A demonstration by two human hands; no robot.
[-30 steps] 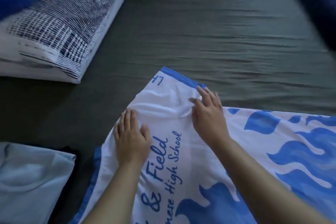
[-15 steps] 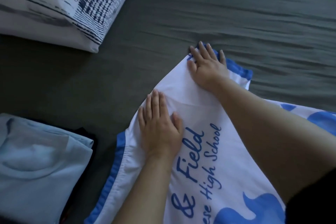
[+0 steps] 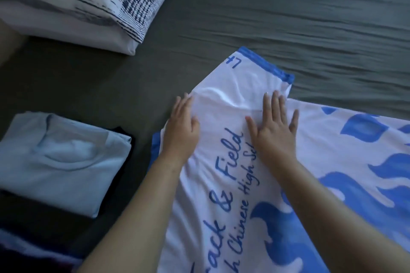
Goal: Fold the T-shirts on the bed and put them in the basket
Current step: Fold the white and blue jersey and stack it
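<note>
I have my left hand [image 3: 183, 133] and right hand [image 3: 274, 131] pressed flat, fingers spread and gripping nothing, on the white T-shirt [image 3: 221, 162] mid-bed [image 3: 244, 17], so I judge its sleeve [image 3: 250, 75] could bunch if my palms drag.

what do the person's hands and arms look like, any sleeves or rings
Both forearms are bare up to the frame edge, with no sleeve in view. The left hand and right hand wear no gloves, and no ring, watch or bracelet shows. The fingernails look short and unpainted.
</note>
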